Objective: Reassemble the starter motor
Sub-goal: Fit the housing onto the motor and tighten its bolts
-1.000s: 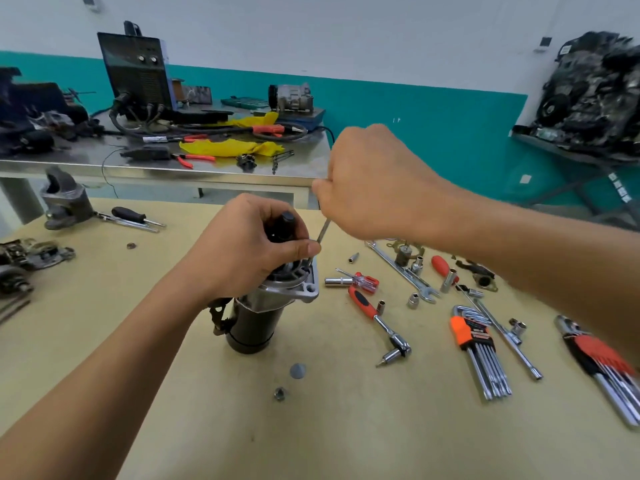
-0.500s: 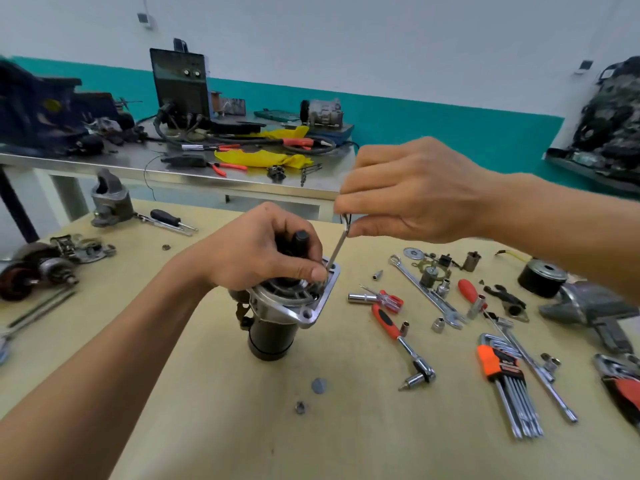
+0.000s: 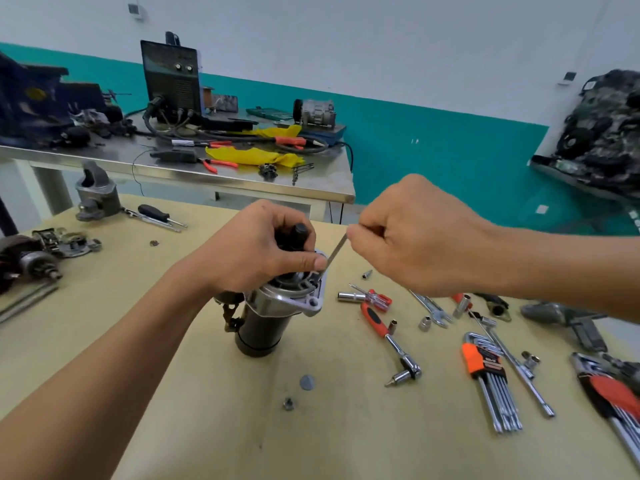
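Note:
The starter motor (image 3: 266, 323) stands upright on the yellow table (image 3: 242, 427), black body below, silver flanged end plate on top. My left hand (image 3: 256, 251) grips its top around the black shaft end, thumb pressed on the flange rim. My right hand (image 3: 415, 237) pinches a thin metal rod (image 3: 335, 253), a long bolt or pin, slanted down into the edge of the end plate beside my left thumb. A grey round cap (image 3: 307, 382) and a small nut (image 3: 288, 404) lie in front of the motor.
Right of the motor lie a red-handled ratchet (image 3: 384, 330), a small screwdriver (image 3: 370, 297), sockets, a spanner (image 3: 431, 308), an orange hex key set (image 3: 488, 379) and a red one (image 3: 616, 400). Motor parts (image 3: 38, 258) sit at the left, a housing (image 3: 97, 194) behind. A steel bench (image 3: 207, 174) stands beyond.
My right hand has shifted its pinch on the rod while its tip stays at the flange edge. The camera moved, so the motor sits higher in view. My left hand keeps its grip.

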